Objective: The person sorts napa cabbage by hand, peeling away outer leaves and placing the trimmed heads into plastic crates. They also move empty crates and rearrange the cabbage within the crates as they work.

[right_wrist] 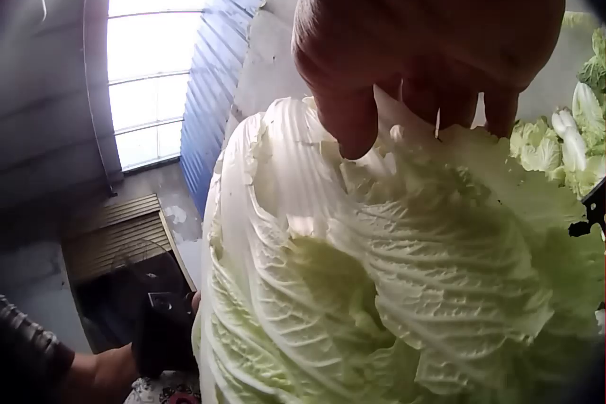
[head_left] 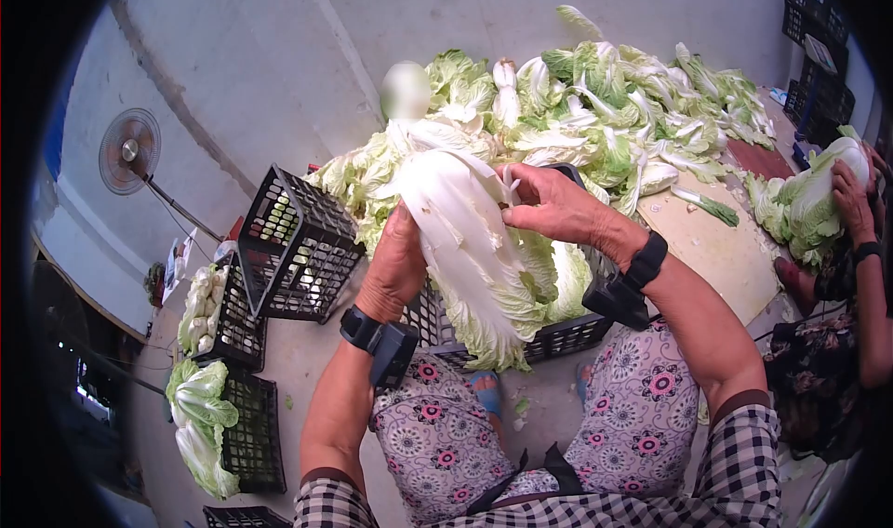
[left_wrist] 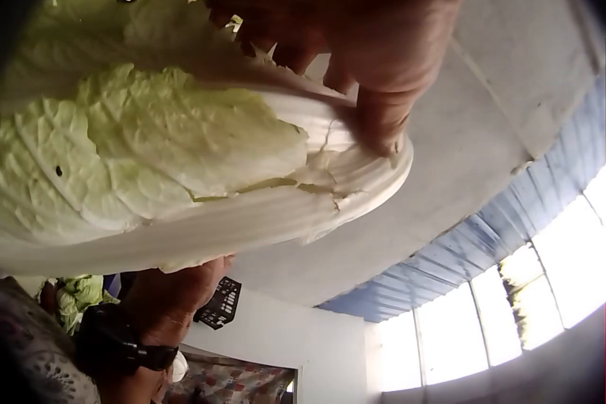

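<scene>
Head view: cabbage [head_left: 470, 249] held up over near crate [head_left: 558, 337], white base far, leafy end hanging near. Left hand [head_left: 395, 267] wrapped round stalk side; right hand [head_left: 549, 202] pinching outer leaf near base. Probably heavy, firm at ribs, leaves brittle and tear-prone; best gripped low at stiff stem. Pile [head_left: 614, 119] beyond; another hand [head_left: 851, 193] far right.

cabbage [head_left: 470, 240]: between both hands, over the crate [head_left: 558, 337]
leaf pile [head_left: 614, 119]: behind it
empty crates [head_left: 293, 244]: left
</scene>
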A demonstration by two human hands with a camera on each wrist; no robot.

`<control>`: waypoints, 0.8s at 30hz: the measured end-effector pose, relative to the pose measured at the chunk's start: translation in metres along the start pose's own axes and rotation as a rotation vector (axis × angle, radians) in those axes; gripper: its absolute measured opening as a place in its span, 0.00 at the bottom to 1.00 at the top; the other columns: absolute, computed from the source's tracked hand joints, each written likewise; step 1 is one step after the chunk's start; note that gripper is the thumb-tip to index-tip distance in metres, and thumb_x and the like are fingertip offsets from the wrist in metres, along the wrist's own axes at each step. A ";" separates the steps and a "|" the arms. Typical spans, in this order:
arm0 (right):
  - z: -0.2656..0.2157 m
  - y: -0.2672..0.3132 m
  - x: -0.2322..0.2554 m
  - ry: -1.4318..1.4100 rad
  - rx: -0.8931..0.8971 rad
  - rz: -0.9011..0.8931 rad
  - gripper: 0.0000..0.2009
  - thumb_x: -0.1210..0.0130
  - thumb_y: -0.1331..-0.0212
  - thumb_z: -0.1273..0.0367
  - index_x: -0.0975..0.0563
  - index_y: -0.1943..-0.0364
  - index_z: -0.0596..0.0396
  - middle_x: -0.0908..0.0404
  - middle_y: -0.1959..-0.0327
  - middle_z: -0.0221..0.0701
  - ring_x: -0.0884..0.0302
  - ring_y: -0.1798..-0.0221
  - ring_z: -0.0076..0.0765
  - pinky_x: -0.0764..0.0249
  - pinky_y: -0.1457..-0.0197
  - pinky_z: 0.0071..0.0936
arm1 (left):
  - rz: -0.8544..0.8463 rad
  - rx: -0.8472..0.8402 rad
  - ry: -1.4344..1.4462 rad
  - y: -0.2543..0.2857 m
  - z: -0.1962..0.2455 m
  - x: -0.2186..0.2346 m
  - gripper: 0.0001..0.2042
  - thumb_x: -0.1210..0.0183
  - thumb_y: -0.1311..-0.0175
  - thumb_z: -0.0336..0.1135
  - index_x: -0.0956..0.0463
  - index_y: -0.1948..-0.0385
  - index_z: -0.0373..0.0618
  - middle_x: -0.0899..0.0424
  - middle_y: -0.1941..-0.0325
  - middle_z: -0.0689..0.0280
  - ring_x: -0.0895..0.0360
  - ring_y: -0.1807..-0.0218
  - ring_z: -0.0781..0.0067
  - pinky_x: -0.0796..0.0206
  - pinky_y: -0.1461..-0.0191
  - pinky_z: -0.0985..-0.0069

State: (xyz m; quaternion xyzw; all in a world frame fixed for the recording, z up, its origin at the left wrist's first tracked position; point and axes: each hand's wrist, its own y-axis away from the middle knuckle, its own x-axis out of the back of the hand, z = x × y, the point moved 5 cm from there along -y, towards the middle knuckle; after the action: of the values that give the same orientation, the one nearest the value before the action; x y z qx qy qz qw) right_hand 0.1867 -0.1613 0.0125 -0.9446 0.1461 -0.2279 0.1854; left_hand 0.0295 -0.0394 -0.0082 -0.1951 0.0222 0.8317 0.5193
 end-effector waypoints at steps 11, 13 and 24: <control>0.002 0.001 0.011 0.042 -0.064 0.181 0.12 0.46 0.48 0.67 0.26 0.61 0.59 0.24 0.75 0.32 0.29 0.74 0.23 0.30 0.68 0.24 | -0.072 0.054 -0.116 0.005 0.005 -0.018 0.32 0.48 0.37 0.55 0.44 0.37 0.44 0.31 0.41 0.63 0.31 0.42 0.71 0.36 0.40 0.70; -0.004 0.000 0.010 0.067 -0.022 0.198 0.13 0.48 0.48 0.69 0.27 0.59 0.59 0.22 0.71 0.35 0.27 0.71 0.25 0.29 0.65 0.25 | -0.094 0.081 -0.080 0.006 0.004 -0.019 0.32 0.47 0.38 0.53 0.45 0.37 0.44 0.31 0.41 0.64 0.31 0.42 0.71 0.36 0.40 0.71; -0.007 0.003 -0.002 -0.109 -0.018 -0.009 0.23 0.52 0.49 0.74 0.33 0.44 0.55 0.22 0.61 0.44 0.22 0.59 0.39 0.28 0.51 0.30 | -0.135 0.100 -0.075 0.006 -0.004 -0.016 0.34 0.43 0.39 0.50 0.46 0.36 0.44 0.31 0.40 0.64 0.31 0.42 0.72 0.38 0.39 0.72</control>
State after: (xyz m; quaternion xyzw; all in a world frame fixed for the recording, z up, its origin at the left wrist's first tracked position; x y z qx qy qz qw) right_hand 0.1806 -0.1650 0.0165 -0.9579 0.1336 -0.1755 0.1836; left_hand 0.0321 -0.0567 -0.0072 -0.1386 0.0310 0.7995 0.5836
